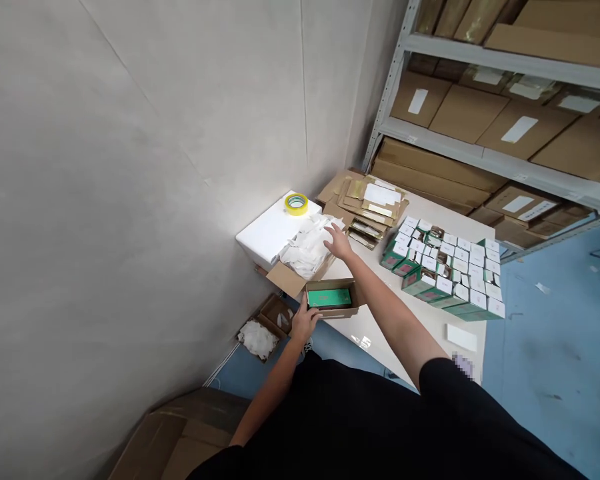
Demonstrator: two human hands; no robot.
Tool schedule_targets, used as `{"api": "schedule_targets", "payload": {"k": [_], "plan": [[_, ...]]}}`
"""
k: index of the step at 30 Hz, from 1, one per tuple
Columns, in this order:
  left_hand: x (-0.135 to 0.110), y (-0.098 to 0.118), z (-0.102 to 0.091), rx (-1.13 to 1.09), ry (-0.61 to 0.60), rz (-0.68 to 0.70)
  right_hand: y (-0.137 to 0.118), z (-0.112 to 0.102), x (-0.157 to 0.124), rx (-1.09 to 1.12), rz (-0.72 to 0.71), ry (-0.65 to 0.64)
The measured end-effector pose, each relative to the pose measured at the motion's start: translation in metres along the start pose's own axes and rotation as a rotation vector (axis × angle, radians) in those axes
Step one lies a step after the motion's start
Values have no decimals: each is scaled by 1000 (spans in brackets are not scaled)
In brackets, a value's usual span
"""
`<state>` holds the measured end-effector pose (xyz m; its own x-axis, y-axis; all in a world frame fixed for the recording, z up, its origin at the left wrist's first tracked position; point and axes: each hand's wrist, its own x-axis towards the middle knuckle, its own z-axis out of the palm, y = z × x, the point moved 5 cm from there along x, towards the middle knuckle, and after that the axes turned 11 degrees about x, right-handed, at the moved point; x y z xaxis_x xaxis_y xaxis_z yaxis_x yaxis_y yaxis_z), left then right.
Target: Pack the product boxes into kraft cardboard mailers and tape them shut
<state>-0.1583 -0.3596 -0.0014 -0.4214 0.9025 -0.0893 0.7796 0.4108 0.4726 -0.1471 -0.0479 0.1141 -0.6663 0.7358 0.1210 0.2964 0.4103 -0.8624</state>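
Note:
My left hand (305, 321) grips the near end of a small open cardboard box (344, 308) with a green pack (329, 298) inside, at the table's edge. My right hand (338, 241) reaches forward with fingers spread, over a heap of white plastic bags (306, 250) lying in an open carton (286, 278). It holds nothing that I can see.
Several rows of green-and-white boxes (447, 270) stand on the white table (375, 327). Flat cardboard sheets (367, 203) lie at the back. A yellow tape roll (297, 203) sits on a white foam box (270, 233). Metal shelving (505, 160) with cartons fills the right.

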Motion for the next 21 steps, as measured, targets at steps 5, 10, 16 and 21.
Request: {"api": "schedule_targets", "payload": {"k": [5,10,16,21], "plan": [[1,-4,1,-34,-39,-1,-2,26,84,-139,2,-115],[-1,-6,4,-49,-17,15,6,48,128,-292,25,-238],[-5,-6,6,-30,89,59,-5,50,119,-499,18,-269],[-9,-2,13,-1,115,52,-24,27,90,-464,-72,-156]]}}
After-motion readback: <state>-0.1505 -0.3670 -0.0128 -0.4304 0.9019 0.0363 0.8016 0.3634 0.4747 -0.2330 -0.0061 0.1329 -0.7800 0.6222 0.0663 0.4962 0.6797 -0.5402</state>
